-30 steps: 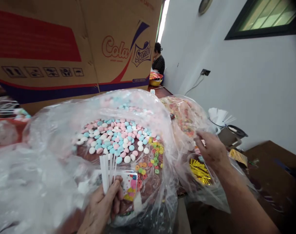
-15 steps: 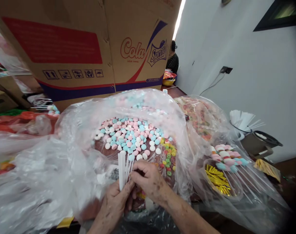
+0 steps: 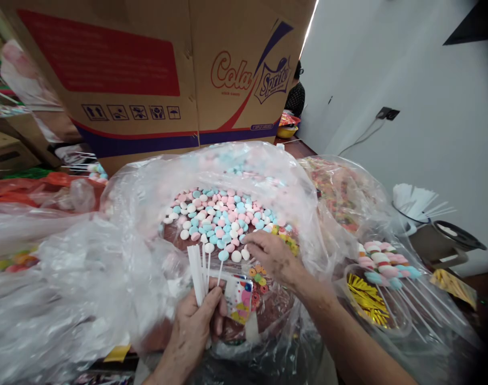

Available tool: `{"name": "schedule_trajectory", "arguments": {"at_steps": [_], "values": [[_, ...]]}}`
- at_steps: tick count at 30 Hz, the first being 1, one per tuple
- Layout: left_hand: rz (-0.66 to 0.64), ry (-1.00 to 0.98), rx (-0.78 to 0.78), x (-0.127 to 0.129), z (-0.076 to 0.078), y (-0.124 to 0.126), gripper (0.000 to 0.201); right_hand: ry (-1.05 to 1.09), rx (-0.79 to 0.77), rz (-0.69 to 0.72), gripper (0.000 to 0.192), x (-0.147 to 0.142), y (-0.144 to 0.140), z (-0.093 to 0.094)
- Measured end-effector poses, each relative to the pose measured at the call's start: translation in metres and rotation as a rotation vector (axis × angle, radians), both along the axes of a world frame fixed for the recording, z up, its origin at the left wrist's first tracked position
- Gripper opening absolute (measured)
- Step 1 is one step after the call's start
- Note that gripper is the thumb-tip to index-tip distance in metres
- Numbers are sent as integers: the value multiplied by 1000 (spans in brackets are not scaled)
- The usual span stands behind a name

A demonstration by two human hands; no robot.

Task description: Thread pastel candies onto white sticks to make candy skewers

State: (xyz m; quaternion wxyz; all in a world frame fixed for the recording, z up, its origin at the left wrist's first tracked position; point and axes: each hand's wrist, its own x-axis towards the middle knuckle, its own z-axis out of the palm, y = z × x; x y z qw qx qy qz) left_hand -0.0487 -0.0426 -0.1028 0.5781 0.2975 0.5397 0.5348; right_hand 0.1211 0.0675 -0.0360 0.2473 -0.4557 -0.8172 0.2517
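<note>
Lower centre: left hand (image 3: 196, 329) closed round a bundle of white sticks (image 3: 198, 270), upright. Centre: open plastic bag (image 3: 147, 214) of pastel candies (image 3: 218, 216). Right of centre: right hand (image 3: 270, 256), fingertips pinched among candies. Lower right: finished candy sticks (image 3: 382, 262).

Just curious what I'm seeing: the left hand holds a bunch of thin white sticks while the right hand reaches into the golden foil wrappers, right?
Not quite. In the head view the right hand reaches into the pink, blue and white round candies, not the foil. The left hand does hold the thin white sticks.
</note>
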Motion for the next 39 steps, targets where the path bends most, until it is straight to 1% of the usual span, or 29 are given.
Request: {"name": "schedule_trajectory", "arguments": {"at_steps": [3, 5, 7, 9, 11, 14, 16, 18, 20, 23, 27, 31, 35, 39], "values": [[10, -33, -8, 1, 3, 1, 44, -224, 70, 235, 26, -13, 6, -13], [-8, -15, -11, 2, 4, 1, 44, -384, 174, 287, 27, -20, 9, -22], [-41, 7, -15, 1, 4, 1, 44, -494, 257, 248, 27, -21, 13, -27], [-61, 12, -34, 1, 4, 1, 45, -531, 272, 214, 27, -16, 19, -28], [-61, 8, -56, 1, 6, 1, 44, -493, 240, 213, 28, -6, 24, -25], [-32, -9, -54, 2, 7, 1, 43, -354, 185, 196, 26, 11, 29, -18], [-22, -14, -43, 2, 8, 0, 42, -313, 163, 114, 25, 22, 31, -16], [-18, -5, -43, 3, 8, 0, 42, -344, 136, 33, 22, 30, 32, -16], [-15, 3, -53, 3, 8, -1, 43, -388, 108, -13, 19, 34, 32, -18], [-9, 9, -55, 3, 8, 0, 44, -418, 93, -37, 16, 31, 28, -20], [-15, 13, -51, 2, 5, 1, 47, -477, 102, -66, 18, 16, 21, -24], [-28, 15, -18, 1, 0, 1, 47, -573, 149, -95, 18, 4, 21, -33], [-28, 36, -23, 1, 1, 1, 48, -594, 206, -61, 17, 4, 22, -42], [-44, 61, -27, 0, 2, 1, 49, -598, 277, -29, 17, 6, 21, -45]]}}
